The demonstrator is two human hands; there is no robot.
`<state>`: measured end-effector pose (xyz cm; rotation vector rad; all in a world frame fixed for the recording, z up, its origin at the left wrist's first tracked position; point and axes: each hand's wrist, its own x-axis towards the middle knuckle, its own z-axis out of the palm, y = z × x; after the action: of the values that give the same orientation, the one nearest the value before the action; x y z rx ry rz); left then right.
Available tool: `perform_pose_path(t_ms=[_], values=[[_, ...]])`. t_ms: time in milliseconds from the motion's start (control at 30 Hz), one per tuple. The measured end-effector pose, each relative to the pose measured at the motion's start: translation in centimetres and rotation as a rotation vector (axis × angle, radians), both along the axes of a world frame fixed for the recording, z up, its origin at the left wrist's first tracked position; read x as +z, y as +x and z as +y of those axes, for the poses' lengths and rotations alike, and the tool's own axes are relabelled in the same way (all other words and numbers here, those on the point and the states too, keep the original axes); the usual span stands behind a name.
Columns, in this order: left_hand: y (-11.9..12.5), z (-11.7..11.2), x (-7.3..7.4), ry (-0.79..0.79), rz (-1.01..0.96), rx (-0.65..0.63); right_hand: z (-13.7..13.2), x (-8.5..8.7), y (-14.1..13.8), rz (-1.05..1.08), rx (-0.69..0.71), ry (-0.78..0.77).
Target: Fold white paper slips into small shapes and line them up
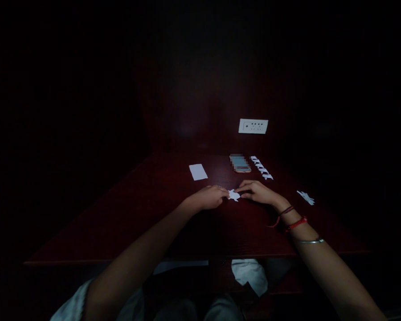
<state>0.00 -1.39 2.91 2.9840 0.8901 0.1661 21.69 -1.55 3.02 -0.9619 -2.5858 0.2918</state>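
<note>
A small white folded paper [234, 195] with pointed edges lies on the dark red table between my hands. My left hand [210, 197] is closed at its left edge, the curled fingers pressing the paper and a ring showing on one of them. From the right, my right hand [259, 192] holds the paper's upper right side with the index fingertip and thumb, the other fingers bent. Part of the paper is hidden under the left fingertips. Bracelets circle the right wrist.
Farther back lie a white paper sheet [198, 172], a phone [240, 163] and a row of folded white papers [262, 168]. Thin paper strips [306, 197] lie at the right. A socket plate [253, 126] is on the back wall. Below the table edge [137, 260] hangs crumpled white material [250, 273].
</note>
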Motion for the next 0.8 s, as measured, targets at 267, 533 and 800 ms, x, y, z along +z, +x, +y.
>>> perform_pose_path(t_ms=[267, 533, 800], values=[[-0.3, 0.4, -0.4, -0.012, 0.008, -0.073, 0.5, -0.2, -0.6, -0.004, 0.007, -0.083], [-0.6, 1.3, -0.7, -0.073, -0.040, -0.113, 0.7, -0.2, 0.1, -0.012, 0.005, -0.059], [-0.7, 1.3, -0.6, -0.090, -0.065, -0.054, 0.6, -0.2, 0.0, -0.029, 0.023, -0.018]])
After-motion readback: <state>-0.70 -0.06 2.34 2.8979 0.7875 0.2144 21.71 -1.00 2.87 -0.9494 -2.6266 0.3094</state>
